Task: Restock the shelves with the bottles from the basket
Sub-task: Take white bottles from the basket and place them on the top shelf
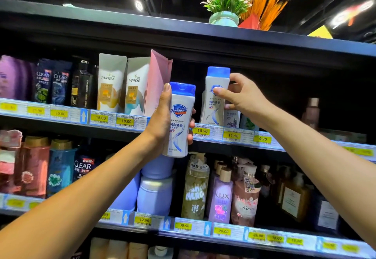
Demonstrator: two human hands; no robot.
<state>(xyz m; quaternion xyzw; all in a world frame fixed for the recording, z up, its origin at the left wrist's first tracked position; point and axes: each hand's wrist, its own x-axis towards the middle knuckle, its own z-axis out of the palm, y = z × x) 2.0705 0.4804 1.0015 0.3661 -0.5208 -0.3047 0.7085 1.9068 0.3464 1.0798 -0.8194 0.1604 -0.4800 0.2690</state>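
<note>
My left hand [162, 120] is wrapped round a white Safeguard bottle [180, 122] with a blue cap. The thumb runs up the bottle's near side and the fingertips curl round the far side. I hold it upright in the air, in front of the edge of the upper shelf [240, 136], resting on nothing.

At two o'clock from it, my right hand [239, 94] pinches a second bottle [215, 98] of the same kind, thumb on the label, fingers behind it just under the cap. That one stands on the upper shelf, leaning slightly, its foot just above the 10.50 tag [202, 131].

At ten o'clock from the held bottle, a pink carton [159, 84] stands beside two Pantene packs [112, 84]. Smaller bottles [232, 119] sit at five o'clock from the second bottle, below my right hand.
</note>
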